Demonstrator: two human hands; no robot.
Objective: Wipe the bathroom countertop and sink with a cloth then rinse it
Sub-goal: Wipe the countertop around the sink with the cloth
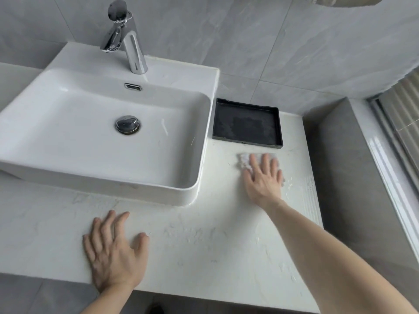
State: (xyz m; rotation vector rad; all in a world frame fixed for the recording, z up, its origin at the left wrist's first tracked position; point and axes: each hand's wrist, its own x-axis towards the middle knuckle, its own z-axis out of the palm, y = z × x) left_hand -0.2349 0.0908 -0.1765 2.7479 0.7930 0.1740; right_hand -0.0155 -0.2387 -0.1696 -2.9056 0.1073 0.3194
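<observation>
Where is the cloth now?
The cloth lies on the countertop under the right hand, just in front of the black tray, right of the sink.

1. The right hand (264, 180) presses flat on a white cloth (243, 160), just in front of a black tray (247, 103).
2. The left hand (113, 252) rests flat on the countertop (204, 245).
3. The sink (192, 177) has a chrome faucet (129, 46).

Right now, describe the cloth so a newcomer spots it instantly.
Find the white sink; right of it sits a black tray. Just in front of the tray, the right hand presses a small white cloth flat on the countertop: the only crumpled, soft thing there.
</observation>
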